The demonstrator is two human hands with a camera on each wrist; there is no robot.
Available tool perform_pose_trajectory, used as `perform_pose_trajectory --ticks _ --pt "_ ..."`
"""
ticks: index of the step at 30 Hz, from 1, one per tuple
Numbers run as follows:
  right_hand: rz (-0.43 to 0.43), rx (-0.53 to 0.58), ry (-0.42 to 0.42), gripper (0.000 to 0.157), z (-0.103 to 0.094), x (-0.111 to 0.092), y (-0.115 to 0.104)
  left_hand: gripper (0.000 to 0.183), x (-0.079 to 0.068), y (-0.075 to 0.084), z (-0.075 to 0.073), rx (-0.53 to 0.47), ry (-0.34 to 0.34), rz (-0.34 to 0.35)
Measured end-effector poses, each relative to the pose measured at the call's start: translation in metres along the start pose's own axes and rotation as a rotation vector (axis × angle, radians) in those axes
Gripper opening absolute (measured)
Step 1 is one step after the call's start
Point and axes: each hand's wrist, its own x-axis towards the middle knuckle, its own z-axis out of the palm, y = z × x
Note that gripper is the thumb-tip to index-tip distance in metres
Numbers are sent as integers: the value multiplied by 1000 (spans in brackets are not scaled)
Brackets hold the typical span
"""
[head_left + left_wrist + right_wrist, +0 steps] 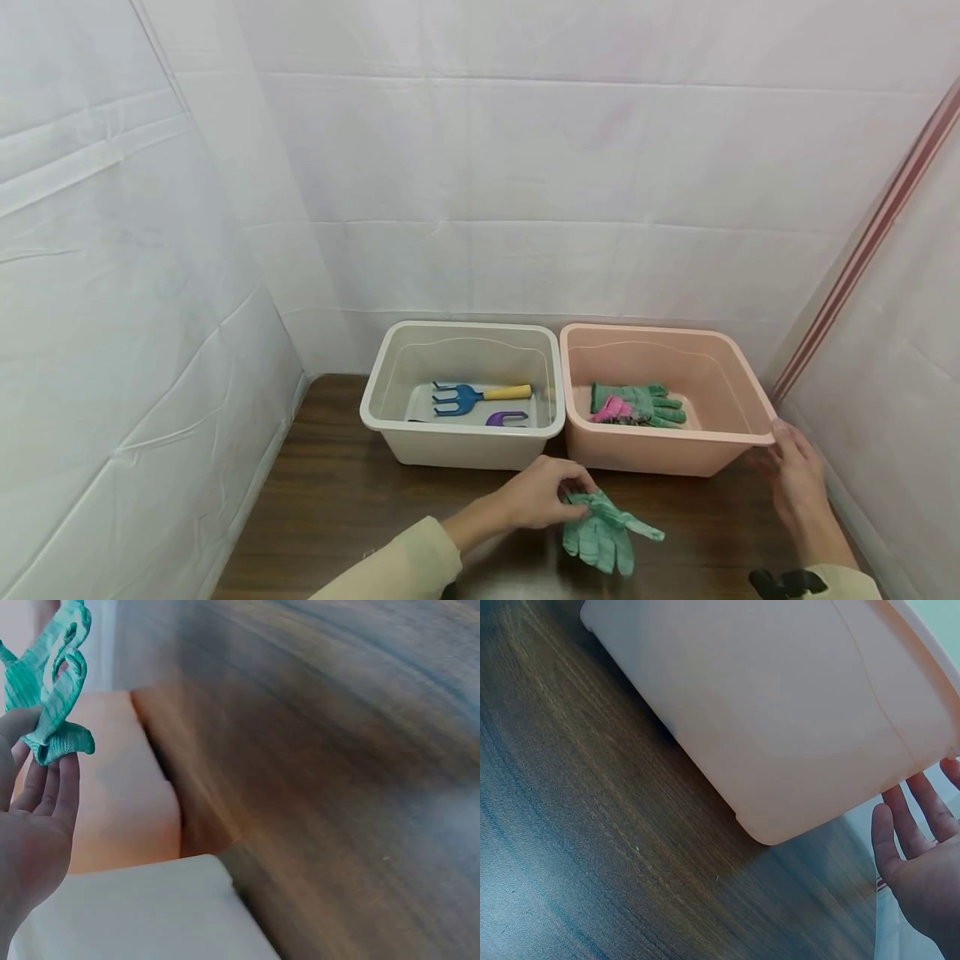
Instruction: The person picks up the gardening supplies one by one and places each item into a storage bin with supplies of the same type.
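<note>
My left hand (536,496) pinches a green striped work glove (600,533) between thumb and fingers, in front of the two bins. In the left wrist view the glove (56,690) has its cuff between the fingertips. My right hand (802,475) holds the near right corner of the pink bin (667,454) by its rim. In the right wrist view several fingers (926,806) reach against the bin's end wall, their tips partly hidden. Inside the pink bin lie another green glove (648,404) and a bright pink item (613,408), partly hidden by the front rim.
Left of the pink bin, nearly touching it, stands a white bin (465,450). It holds a blue hand rake with a yellow handle (480,396) and a purple tool (506,417). Both bins stand on a dark wooden table (337,492), with white sheeting (480,167) around it.
</note>
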Motion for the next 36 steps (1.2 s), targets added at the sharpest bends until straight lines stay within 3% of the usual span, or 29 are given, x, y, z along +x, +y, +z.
perform_pose_trajectory --ticks 17,36 --pt "10 -13 19 44 1 1 0 17 19 35 -39 -29 153 41" --pt "27 -24 46 45 4 0 0 17 31 38 -59 -56 237 38"
